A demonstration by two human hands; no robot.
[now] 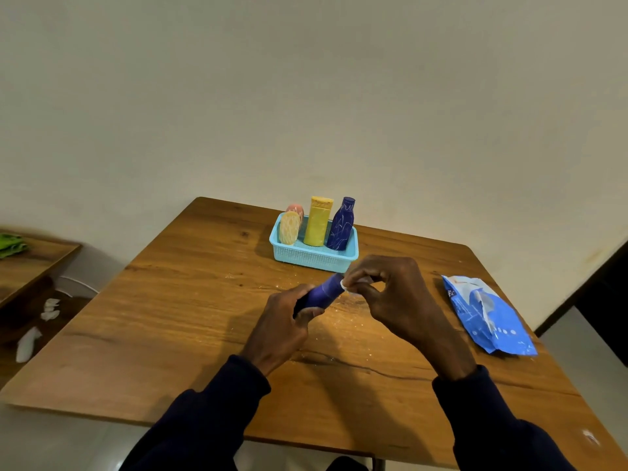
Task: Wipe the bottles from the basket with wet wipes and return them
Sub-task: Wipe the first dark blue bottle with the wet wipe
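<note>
A: Hands?
B: Fingers of the left hand wrap the blue bottle; the right hand pinches a white wipe against its far end.
A: Bottle's place?
B: Over the surface, at 6 o'clock from the basket holding 4 bottles. The wipes pack lies at 3 o'clock.

It looked like a room in a home. A wooden table stood against a plain cream wall. Near the table's far edge sat a small plastic basket of bottles; by its right edge lay a pack of wet wipes. Left of the table stood a lower wooden surface, perhaps a side table, bearing a green cloth.
</note>
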